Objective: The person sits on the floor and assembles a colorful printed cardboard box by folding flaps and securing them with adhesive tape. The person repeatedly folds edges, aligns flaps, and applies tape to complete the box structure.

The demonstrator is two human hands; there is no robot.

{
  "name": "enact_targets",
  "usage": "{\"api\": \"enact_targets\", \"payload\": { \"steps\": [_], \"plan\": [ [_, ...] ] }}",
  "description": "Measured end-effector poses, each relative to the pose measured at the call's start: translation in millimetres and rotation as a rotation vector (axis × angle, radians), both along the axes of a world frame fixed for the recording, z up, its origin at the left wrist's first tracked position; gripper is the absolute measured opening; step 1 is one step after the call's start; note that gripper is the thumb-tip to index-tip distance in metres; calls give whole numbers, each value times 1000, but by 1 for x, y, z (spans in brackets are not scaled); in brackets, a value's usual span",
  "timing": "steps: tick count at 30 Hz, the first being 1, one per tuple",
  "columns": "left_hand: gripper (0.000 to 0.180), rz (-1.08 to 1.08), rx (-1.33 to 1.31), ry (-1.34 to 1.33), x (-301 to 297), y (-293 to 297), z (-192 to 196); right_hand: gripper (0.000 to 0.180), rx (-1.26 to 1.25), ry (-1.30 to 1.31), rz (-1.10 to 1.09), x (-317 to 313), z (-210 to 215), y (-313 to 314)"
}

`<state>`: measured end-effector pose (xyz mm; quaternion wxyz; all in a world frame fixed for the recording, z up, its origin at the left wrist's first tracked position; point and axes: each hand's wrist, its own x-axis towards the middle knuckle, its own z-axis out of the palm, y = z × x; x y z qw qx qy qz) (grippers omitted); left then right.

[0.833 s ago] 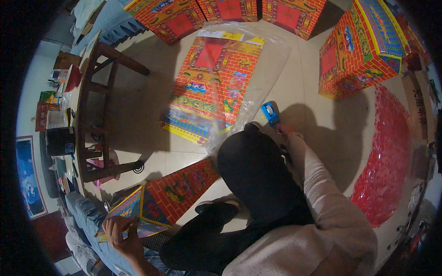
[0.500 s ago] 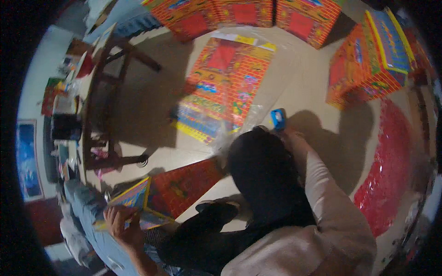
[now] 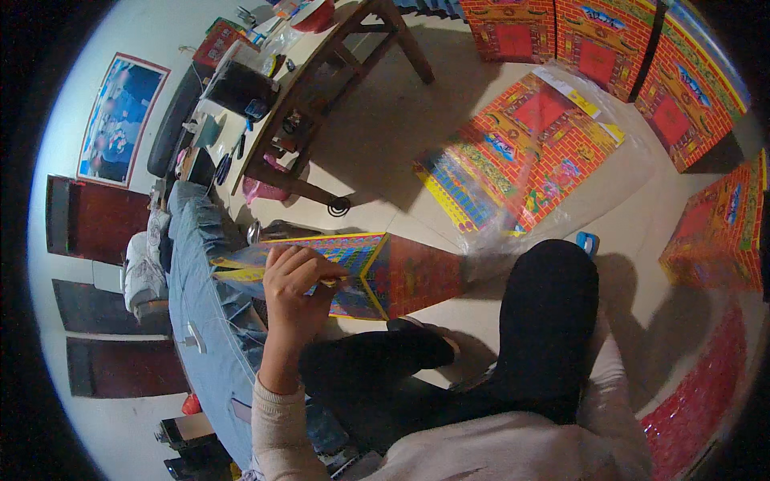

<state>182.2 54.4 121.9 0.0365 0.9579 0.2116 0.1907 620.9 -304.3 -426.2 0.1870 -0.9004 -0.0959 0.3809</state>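
Observation:
My left hand (image 3: 297, 276) is closed on the top edge of a brightly printed cardboard box (image 3: 421, 276) with a brick pattern and a blue-and-yellow roof pattern. The box stands partly folded in front of my left leg. My right hand (image 3: 601, 333) is mostly hidden behind my raised right knee, its fingers out of sight. Just past that knee shows a small blue object with a white patch (image 3: 588, 242); whether the right hand touches it cannot be told. Beyond the knee, a flat stack of the same printed cardboard (image 3: 513, 152) lies on the floor, partly under clear plastic.
Assembled printed boxes (image 3: 597, 48) stand at the back right, with another box (image 3: 718, 224) at the right. A wooden table (image 3: 321, 60) holds a black pot (image 3: 241, 88). Red plastic sheeting (image 3: 698, 417) lies at lower right. A blue-covered seat (image 3: 200, 297) is on the left.
My view has turned left, so the scene shifts rightward. The left hand has risen along the box's edge. The right hand, partly visible before beside the blue object, is now mostly behind the knee.

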Motion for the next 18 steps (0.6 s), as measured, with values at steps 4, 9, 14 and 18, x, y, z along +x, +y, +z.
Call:
{"api": "enact_targets", "payload": {
  "steps": [4, 9, 14, 18],
  "plan": [
    [21, -5, 7, -33, -3, 0, -2, 27, 544, 189, -163, 26, 86, 86],
    [20, 29, 40, -34, -14, -6, 5, 17, 1067, 408, -270, -60, 374, 203],
    [17, 3, 52, -25, -15, -6, 3, 20, 989, 785, 369, -145, 472, 264],
    [16, -37, 91, -76, -16, -3, -6, 20, 885, 904, 474, -205, 485, 287]
  ]
}}
